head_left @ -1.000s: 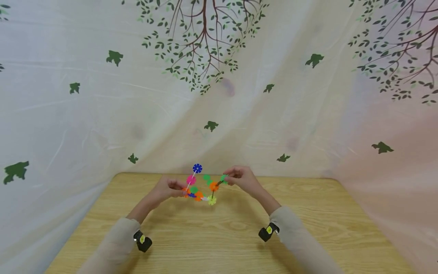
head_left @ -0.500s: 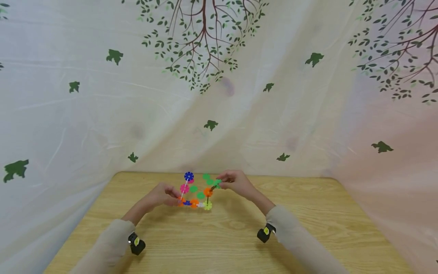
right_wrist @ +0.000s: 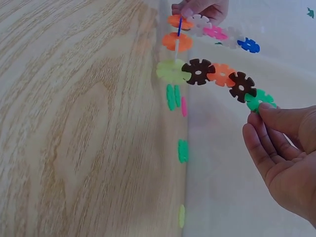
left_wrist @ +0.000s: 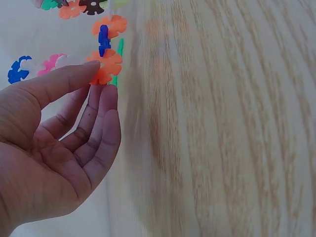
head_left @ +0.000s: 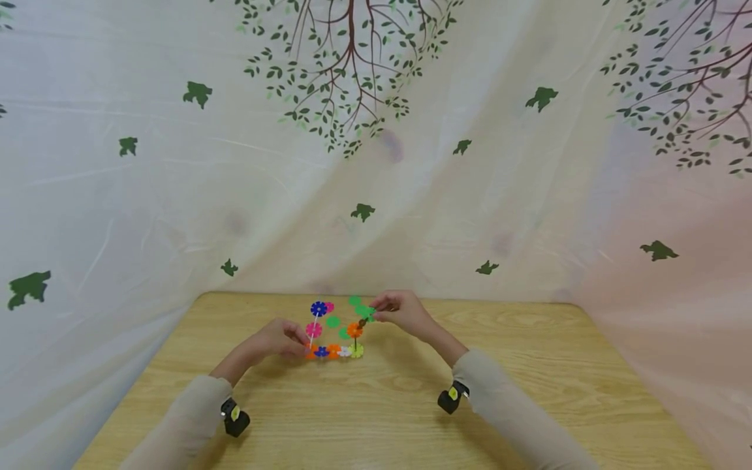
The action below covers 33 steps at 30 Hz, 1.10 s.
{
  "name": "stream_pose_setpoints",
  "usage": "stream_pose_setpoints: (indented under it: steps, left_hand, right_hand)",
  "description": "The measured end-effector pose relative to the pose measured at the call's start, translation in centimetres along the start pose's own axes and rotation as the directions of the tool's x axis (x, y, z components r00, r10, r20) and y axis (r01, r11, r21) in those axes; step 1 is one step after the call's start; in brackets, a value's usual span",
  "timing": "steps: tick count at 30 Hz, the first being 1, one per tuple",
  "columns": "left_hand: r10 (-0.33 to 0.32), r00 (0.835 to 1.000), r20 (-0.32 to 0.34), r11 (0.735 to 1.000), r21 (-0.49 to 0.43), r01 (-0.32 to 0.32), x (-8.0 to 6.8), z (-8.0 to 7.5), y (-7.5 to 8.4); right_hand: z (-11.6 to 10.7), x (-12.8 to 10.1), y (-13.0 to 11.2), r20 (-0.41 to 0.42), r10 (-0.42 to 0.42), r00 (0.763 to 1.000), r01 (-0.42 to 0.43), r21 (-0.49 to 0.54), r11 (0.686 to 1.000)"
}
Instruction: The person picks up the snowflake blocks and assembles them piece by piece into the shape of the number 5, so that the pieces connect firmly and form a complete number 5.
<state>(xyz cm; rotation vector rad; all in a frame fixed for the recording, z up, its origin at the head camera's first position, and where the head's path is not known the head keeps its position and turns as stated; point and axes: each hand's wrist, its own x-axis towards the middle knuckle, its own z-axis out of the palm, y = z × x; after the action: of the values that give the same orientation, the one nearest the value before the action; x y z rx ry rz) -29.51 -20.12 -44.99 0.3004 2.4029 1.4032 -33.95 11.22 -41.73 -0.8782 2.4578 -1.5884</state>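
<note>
A U-shaped chain of slotted, flower-shaped plastic discs spans both hands in the head view. My left hand (head_left: 275,339) pinches the orange disc (left_wrist: 107,69) at the chain's left corner between thumb and fingers. From there a blue disc (left_wrist: 103,40), another orange and a white one run to a yellow-green disc (right_wrist: 173,71) at the right corner. One arm goes through white and pink (head_left: 314,329) to a dark blue end disc (head_left: 319,309). The other arm alternates brown (right_wrist: 198,71) and orange, ending in a green disc (right_wrist: 259,100), which my right hand (head_left: 405,317) pinches.
Loose green discs (head_left: 333,322) and a pink disc (head_left: 329,307) lie on the wooden table (head_left: 376,405) behind the chain. A loose yellow disc (right_wrist: 181,216) also shows in the right wrist view. A printed curtain (head_left: 282,215) hangs beyond the table's far edge.
Both hands have shifted left with the chain, which now sits lower in the head view. The loose pink disc and another green one have come into sight behind it.
</note>
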Motion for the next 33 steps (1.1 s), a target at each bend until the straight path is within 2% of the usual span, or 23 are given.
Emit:
stream_pose_setpoints:
  steps: [10, 16, 23, 28, 33]
  left_hand:
    - [-0.033, 0.999, 0.003, 0.999, 0.012, 0.033, -0.3, 0.0, 0.5]
    - [-0.013, 1.000, 0.015, 1.000, -0.007, 0.013, -0.4, -0.3, 0.3]
    - [-0.025, 0.993, -0.116, 0.999, -0.042, 0.020, -0.1, -1.9, 1.2]
    - [0.005, 0.981, -0.192, 0.997, -0.075, -0.019, -0.2, -2.7, 3.2]
    - [0.059, 0.970, -0.236, 0.992, -0.091, -0.083, -0.4, -3.0, 5.5]
  right_hand:
    - [0.3, -0.1, 0.2, -0.002, -0.023, 1.000, 0.023, -0.005, 1.000]
    - [0.3, -0.3, 0.4, 0.006, -0.038, 0.999, 0.038, -0.003, 0.999]
    - [0.2, -0.7, -0.5, 0.019, -0.042, 0.999, 0.041, 0.010, 0.999]
    - [0.2, -0.4, 0.6, 0.004, -0.040, 0.999, 0.040, -0.004, 0.999]
    - [0.4, -0.2, 1.3, -0.012, -0.119, 0.993, 0.119, 0.001, 0.993]
